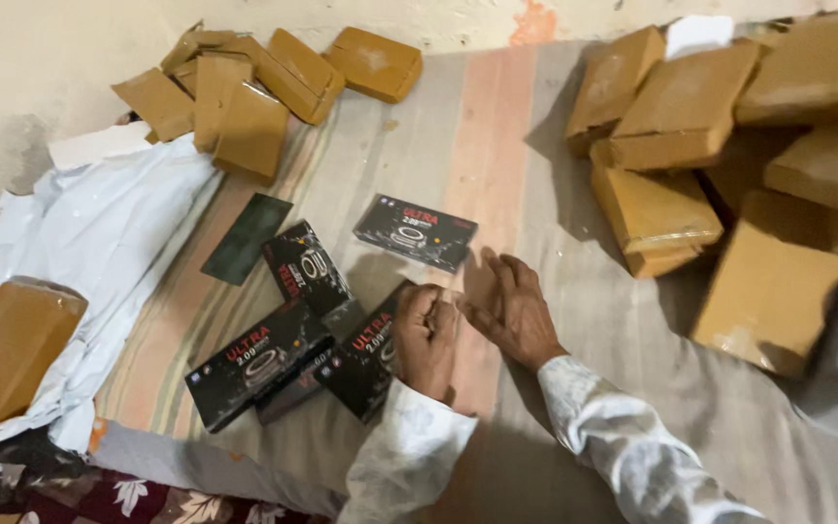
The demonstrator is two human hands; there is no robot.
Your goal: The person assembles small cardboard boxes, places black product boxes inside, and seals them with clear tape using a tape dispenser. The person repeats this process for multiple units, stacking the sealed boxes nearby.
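I am looking down at a striped mat [497, 146]. My left hand [426, 340] is curling on a black box [366, 354], while my right hand [511, 306] is lying flat on the mat just beside it. More black boxes [415, 231] are lying near. Brown wrapped parcels [681, 107] are piling at right, others [244, 87] at upper left beside white paper [89, 233].

A single head-worn camera looks steeply down from close above onto a striped cloth [497, 146] on the floor, tilted, with the wall [41, 58] along the top edge.
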